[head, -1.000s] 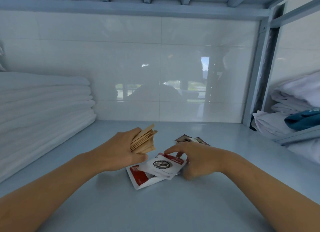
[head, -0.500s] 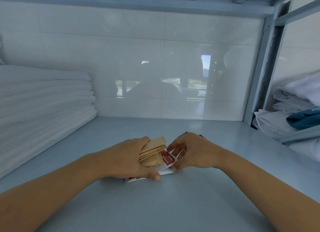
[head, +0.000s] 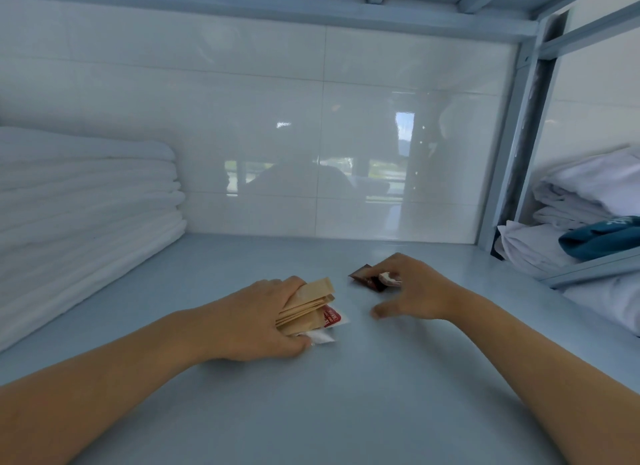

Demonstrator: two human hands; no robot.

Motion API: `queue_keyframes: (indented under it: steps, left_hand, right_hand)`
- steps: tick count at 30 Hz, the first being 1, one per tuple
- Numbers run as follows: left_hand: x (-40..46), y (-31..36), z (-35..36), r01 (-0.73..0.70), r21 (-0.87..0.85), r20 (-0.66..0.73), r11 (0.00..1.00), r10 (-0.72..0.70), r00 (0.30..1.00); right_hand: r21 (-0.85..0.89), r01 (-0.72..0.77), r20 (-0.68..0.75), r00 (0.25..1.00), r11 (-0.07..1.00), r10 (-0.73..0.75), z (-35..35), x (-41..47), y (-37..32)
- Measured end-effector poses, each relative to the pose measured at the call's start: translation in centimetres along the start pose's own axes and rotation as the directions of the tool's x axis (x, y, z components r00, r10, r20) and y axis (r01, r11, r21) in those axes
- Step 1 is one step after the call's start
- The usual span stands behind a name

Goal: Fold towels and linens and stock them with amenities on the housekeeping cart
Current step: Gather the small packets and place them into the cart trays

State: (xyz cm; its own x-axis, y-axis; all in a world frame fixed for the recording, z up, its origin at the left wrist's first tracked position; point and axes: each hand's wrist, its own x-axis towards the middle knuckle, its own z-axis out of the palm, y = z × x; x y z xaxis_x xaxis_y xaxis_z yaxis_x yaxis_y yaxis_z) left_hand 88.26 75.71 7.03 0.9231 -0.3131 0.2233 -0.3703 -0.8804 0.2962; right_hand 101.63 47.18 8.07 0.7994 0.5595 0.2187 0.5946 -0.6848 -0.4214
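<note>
**Clerk:** Item one, and where is it?

**Me:** Tan paper sachets (head: 306, 305), a fanned bundle, with red-and-white packets (head: 331, 317) beneath. All sit in my left hand (head: 256, 320), which rests on the blue shelf (head: 346, 395) at its middle. Fingers closed around the bundle, thumb under.

**Clerk:** Item two?

**Me:** Dark brown sachets (head: 367, 279), flat on the shelf just beyond and to the right of the bundle. My right hand (head: 412, 291) is over them, fingertips touching the top one, thumb spread apart. Whether they are pinched or only touched, I cannot tell; my fingers hide it.

**Clerk:** Handling notes?

**Me:** Judged light, thin, bendable; the film packets look slick, so the fan could slide loose. Best taken across the flat faces near one short end, squeezed evenly. The brown ones lie flush, so I would drag one to lift an edge, then pinch.

**Clerk:** Other stock?

**Me:** Folded white towels (head: 79, 222), stacked at left. Loose white linens (head: 595, 194) and a teal cloth (head: 602, 237) in the neighbouring bay, right.
</note>
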Motion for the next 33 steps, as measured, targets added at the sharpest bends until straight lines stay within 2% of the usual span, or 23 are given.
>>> queue_keyframes:
  steps: [3,5,8,12,16,23,27,33]
  left_hand:
    - [0.0,-0.1,0.2,0.012,0.036,-0.034,0.999,-0.011,0.999]
    - [0.2,-0.1,0.5,0.033,0.08,-0.06,0.996,-0.028,0.998]
    - [0.5,-0.1,0.6,0.028,0.139,-0.087,0.99,-0.016,0.996]
    - [0.9,-0.6,0.5,0.023,0.163,-0.102,0.986,-0.006,0.995]
    - [1.4,-1.1,0.3,0.018,0.152,-0.119,0.988,0.001,0.993]
    - [1.6,-1.9,0.5,0.015,0.091,-0.164,0.996,0.0,0.986]
    - [1.7,-1.7,0.4,-0.028,0.036,-0.189,0.999,0.034,0.981]
    - [1.1,1.7,1.2,-0.146,-0.002,-0.135,0.989,0.144,0.98]
  right_hand:
    - [-0.053,-0.07,-0.052,0.996,0.996,0.067,1.1,1.1,1.4]
    - [-0.126,-0.152,-0.01,0.988,0.98,0.152,1.7,2.2,1.7]
    - [-0.145,-0.208,0.049,0.975,0.967,0.217,2.5,3.8,1.9]
    - [-0.173,-0.209,0.075,0.972,0.962,0.224,2.8,4.9,2.0]
    - [-0.285,-0.12,0.088,0.985,0.951,0.15,2.8,5.1,0.3]
    - [-0.494,-0.097,-0.018,0.995,0.864,0.101,3.8,2.5,-2.4]
    - [-0.481,-0.114,-0.058,0.993,0.869,0.099,3.5,-0.5,-3.4]
    - [-0.344,-0.158,-0.146,0.983,0.926,0.114,2.8,-8.9,-6.2]
